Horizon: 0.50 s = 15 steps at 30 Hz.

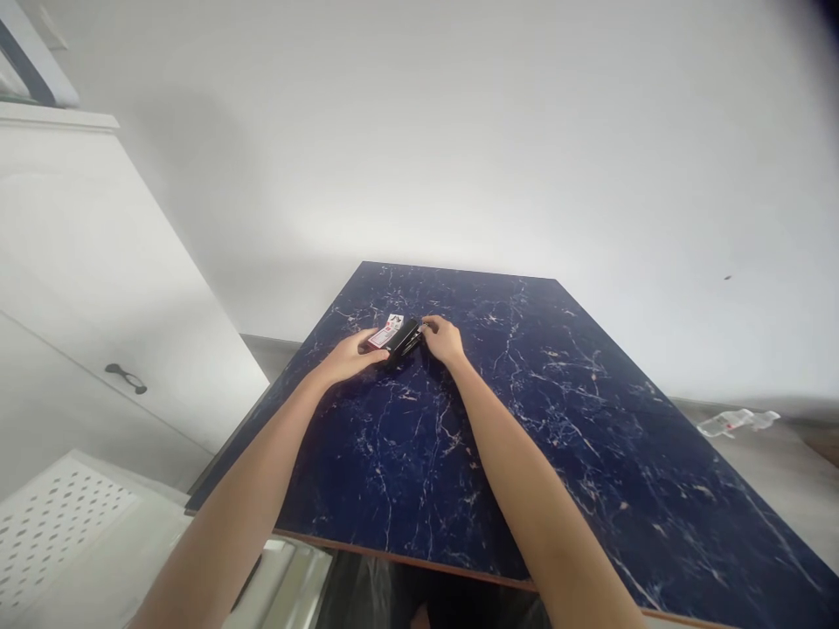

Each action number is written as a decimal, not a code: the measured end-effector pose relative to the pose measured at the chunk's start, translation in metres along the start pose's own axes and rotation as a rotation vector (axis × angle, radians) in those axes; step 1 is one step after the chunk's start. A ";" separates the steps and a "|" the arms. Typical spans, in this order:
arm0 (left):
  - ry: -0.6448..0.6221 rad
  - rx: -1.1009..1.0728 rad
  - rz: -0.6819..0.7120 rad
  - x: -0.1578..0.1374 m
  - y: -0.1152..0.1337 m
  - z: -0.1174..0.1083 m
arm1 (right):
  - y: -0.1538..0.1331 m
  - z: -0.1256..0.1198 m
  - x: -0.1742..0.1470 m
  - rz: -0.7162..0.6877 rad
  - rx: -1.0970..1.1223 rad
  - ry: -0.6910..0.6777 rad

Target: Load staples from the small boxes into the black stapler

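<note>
A black stapler (403, 339), its parts standing apart, is on the far half of the blue marbled table. My left hand (354, 356) is closed round its left side, thumb on the near end. Between those fingers and the stapler is a small red and white box (384, 335), with a white printed flap (395, 321) at its far end. My right hand (445, 339) is at the stapler's right side, fingers pinched together at a small pale piece too tiny to name.
The blue marbled table (406, 472) stands against a white wall. A white cabinet (85, 262) with a dark handle is at the left, with a perforated white panel (58, 524) below it. A clear plastic bottle (727, 423) lies beyond the table's right edge.
</note>
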<state>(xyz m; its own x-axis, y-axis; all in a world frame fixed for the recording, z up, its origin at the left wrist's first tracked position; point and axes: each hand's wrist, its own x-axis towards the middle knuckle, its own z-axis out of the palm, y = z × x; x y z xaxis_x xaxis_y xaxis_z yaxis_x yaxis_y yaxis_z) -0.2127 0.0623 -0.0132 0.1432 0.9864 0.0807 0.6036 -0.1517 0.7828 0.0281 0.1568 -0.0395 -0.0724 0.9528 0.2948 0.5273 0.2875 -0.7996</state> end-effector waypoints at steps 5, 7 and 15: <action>0.117 0.112 -0.044 -0.002 0.005 0.001 | 0.013 -0.020 0.002 0.091 -0.060 0.276; 0.133 0.141 -0.053 -0.002 0.006 0.003 | 0.013 -0.021 -0.002 -0.052 -0.129 0.190; 0.222 -0.032 0.017 0.005 -0.003 0.007 | -0.001 -0.014 -0.022 -0.380 -0.423 0.037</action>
<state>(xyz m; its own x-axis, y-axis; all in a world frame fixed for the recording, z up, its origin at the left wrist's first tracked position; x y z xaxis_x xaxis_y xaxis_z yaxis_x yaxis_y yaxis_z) -0.2081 0.0670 -0.0199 -0.0247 0.9740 0.2250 0.5771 -0.1699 0.7988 0.0406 0.1344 -0.0381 -0.2976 0.7842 0.5445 0.7638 0.5378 -0.3570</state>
